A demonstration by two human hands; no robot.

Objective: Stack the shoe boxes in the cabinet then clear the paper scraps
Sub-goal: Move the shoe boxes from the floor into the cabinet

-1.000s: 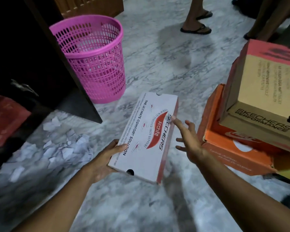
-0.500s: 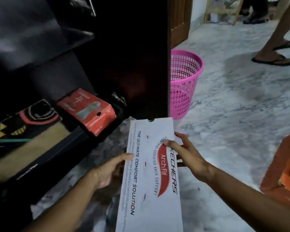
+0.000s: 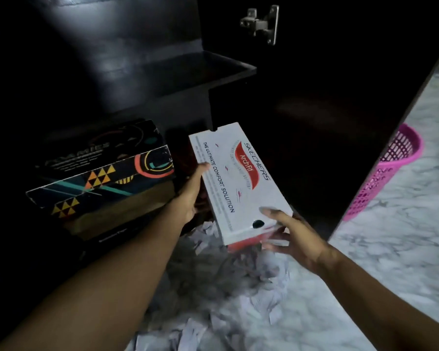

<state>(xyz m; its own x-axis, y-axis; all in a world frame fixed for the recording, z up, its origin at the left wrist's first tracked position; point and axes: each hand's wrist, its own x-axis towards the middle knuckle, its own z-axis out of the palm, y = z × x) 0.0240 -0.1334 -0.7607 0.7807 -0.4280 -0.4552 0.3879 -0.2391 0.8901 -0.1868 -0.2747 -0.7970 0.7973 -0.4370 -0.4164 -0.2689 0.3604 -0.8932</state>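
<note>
Because the dark cabinet [image 3: 226, 72] already holds a patterned box stack [image 3: 104, 178] at its left, I aim the white shoe box [image 3: 236, 183] at the gap beside it, left hand [image 3: 190, 196] bracing its long edge, right hand [image 3: 289, 234] clamped on its near end, above floor scraps [image 3: 238, 287].

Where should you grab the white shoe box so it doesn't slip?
Probably one hand on each side of the white shoe box: it is long and flat, tilting into the cabinet. The left hand steadies its left edge; the right hand grips the near end.
</note>
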